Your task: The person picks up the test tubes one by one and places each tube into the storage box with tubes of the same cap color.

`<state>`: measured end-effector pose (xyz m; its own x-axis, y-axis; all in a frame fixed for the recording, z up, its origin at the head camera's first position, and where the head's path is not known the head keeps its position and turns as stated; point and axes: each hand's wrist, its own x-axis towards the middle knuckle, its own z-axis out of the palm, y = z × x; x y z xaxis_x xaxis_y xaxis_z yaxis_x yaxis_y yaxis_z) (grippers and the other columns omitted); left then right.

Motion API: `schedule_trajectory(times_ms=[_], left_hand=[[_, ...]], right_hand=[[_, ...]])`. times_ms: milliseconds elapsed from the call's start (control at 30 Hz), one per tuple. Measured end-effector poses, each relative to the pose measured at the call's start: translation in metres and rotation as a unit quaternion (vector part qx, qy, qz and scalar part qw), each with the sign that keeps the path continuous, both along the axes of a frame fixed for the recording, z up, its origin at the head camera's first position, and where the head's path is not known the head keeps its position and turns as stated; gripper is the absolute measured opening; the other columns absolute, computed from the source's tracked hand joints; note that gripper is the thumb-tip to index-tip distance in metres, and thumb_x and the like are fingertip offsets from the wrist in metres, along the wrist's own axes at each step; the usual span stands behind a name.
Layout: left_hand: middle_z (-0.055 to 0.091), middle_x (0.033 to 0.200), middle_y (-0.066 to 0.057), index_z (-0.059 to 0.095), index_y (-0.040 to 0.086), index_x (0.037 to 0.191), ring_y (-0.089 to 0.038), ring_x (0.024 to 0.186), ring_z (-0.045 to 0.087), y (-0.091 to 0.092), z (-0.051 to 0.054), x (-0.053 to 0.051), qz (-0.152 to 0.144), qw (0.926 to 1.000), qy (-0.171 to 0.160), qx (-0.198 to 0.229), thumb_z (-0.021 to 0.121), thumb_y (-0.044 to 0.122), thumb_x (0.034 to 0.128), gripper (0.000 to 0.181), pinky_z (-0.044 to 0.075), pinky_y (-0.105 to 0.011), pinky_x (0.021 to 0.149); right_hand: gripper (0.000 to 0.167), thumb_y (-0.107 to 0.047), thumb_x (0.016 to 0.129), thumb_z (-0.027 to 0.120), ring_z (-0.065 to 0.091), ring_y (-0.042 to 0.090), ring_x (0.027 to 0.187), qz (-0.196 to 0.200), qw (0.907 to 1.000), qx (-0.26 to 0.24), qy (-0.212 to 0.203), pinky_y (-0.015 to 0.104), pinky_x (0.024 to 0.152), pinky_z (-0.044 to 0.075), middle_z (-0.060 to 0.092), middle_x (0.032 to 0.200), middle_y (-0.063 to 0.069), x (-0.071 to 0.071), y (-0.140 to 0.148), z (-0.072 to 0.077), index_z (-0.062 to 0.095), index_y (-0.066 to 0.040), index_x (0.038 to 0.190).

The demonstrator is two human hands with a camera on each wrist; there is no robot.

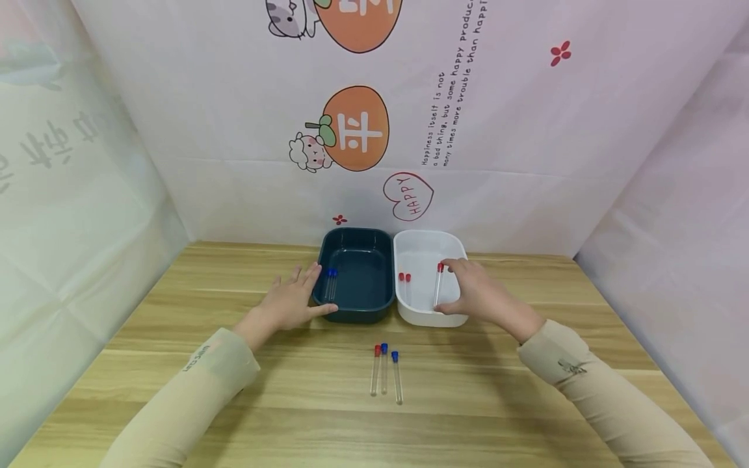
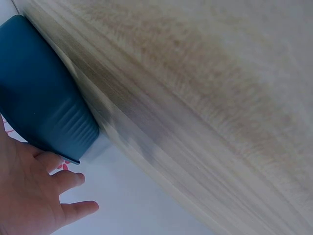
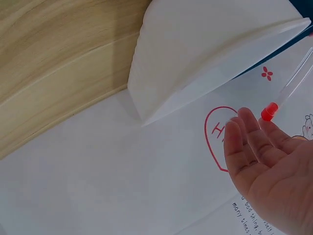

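My right hand (image 1: 476, 292) is over the right side of the white bin (image 1: 430, 318). It holds a red-capped test tube (image 1: 437, 286) lengthwise, a finger at the red cap (image 3: 269, 111) and the thumb near the other end. Two more red-capped tubes (image 1: 407, 289) lie inside that bin at its left. My left hand (image 1: 289, 302), fingers spread, rests at the left rim of the dark teal bin (image 1: 357, 316). Blue-capped tubes (image 1: 331, 286) lie in the teal bin beside it. In the left wrist view the left fingers (image 2: 68, 181) are beside that bin's rim.
On the wooden table (image 1: 281, 403), in front of the bins, lie one red-capped tube (image 1: 375, 374) and two blue-capped tubes (image 1: 384, 370). The bins stand side by side close to a printed cloth backdrop (image 1: 497, 201). Cloth walls also flank the table.
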<state>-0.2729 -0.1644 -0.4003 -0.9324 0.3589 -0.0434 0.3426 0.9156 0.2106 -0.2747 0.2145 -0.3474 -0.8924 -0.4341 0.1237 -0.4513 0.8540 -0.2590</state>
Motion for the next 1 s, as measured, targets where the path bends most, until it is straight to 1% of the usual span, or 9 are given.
schedule_trajectory(times_ms=[233,433,567,800,1000], left_hand=[[0.011,0.170,-0.013,0.011,0.005,0.165,-0.043,0.154,0.011,-0.001,-0.002,-0.001,0.002,1.0000,0.001,0.001,0.047,0.077,0.0939,0.107,0.013,-0.072,0.116],[0.012,0.170,-0.014,0.012,0.005,0.165,-0.043,0.154,0.012,0.000,-0.001,-0.001,0.002,1.0000,0.000,0.008,0.049,0.076,0.0942,0.107,0.013,-0.072,0.115],[0.012,0.170,-0.014,0.012,0.005,0.165,-0.043,0.154,0.012,0.000,0.000,0.000,0.004,0.9999,0.000,0.010,0.049,0.075,0.0943,0.106,0.013,-0.072,0.115],[0.011,0.170,-0.013,0.011,0.005,0.165,-0.043,0.154,0.012,0.000,0.000,-0.001,0.002,1.0000,0.003,0.001,0.047,0.077,0.0936,0.107,0.013,-0.072,0.115],[0.012,0.170,-0.013,0.011,0.005,0.165,-0.042,0.154,0.012,0.000,-0.001,0.000,0.004,1.0000,0.002,0.004,0.047,0.077,0.0937,0.107,0.013,-0.072,0.115]], right_hand=[[0.086,-0.037,0.077,0.090,0.055,0.043,0.117,-0.008,0.9999,0.009,-0.007,0.056,0.100,0.047,0.060,0.128,0.027,-0.008,-0.001,-0.001,0.050,0.010,0.138],[0.083,-0.037,0.078,0.089,0.058,0.039,0.109,-0.015,0.9994,0.014,-0.030,0.054,0.092,0.053,0.063,0.125,0.025,-0.015,0.001,-0.005,0.051,0.006,0.137],[0.083,-0.038,0.079,0.089,0.060,0.037,0.105,-0.010,0.9991,0.016,-0.038,0.052,0.089,0.055,0.064,0.123,0.022,-0.018,0.002,-0.006,0.050,0.005,0.139],[0.086,-0.039,0.080,0.088,0.060,0.034,0.105,0.005,0.9978,0.023,-0.063,0.049,0.087,0.055,0.064,0.124,0.019,-0.023,0.002,-0.009,0.048,0.003,0.142],[0.085,-0.041,0.081,0.087,0.059,0.034,0.108,0.015,0.9968,0.037,-0.070,0.050,0.089,0.054,0.064,0.125,0.017,-0.031,-0.002,-0.014,0.048,0.001,0.144]])
